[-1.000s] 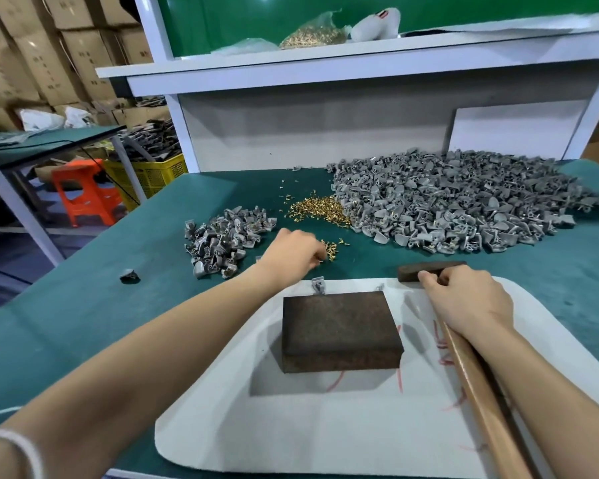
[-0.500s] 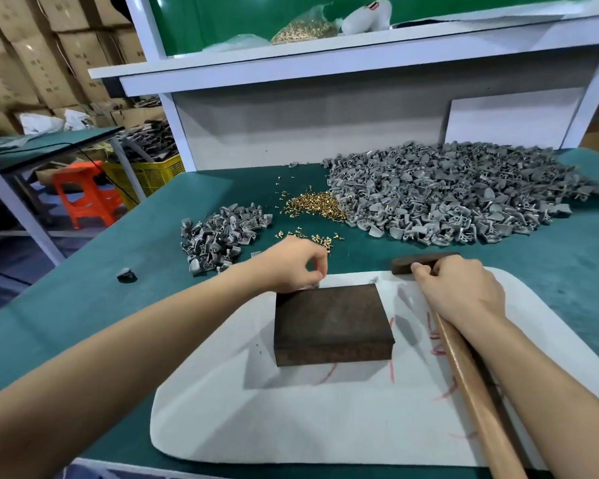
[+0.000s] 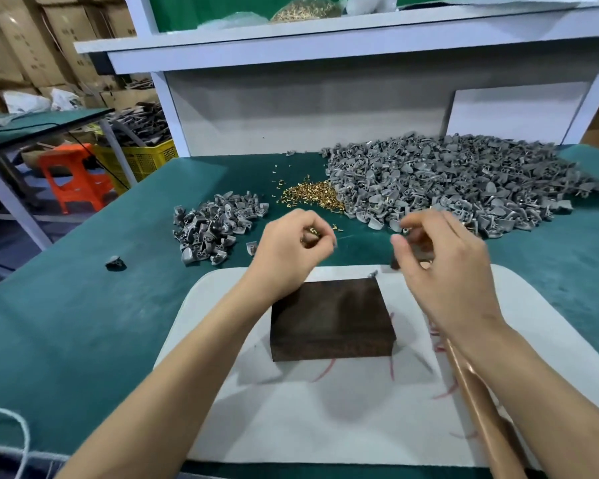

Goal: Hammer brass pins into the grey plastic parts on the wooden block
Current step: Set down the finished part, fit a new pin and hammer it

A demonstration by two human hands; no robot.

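The right hand [image 3: 446, 271] is off the hammer [image 3: 478, 402], where it lay a second ago, and is raised at centre right of the frame, fingers curled around a small blurred object. The left hand [image 3: 293, 254], earlier at the far left corner of the wooden block [image 3: 331, 318], is lifted at centre frame, pinching brass pins [image 3: 313, 231].

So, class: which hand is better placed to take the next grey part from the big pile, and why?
Right. The right hand hovers at the edge of the big grey pile, while the left hand is curled around brass pins, farther away.
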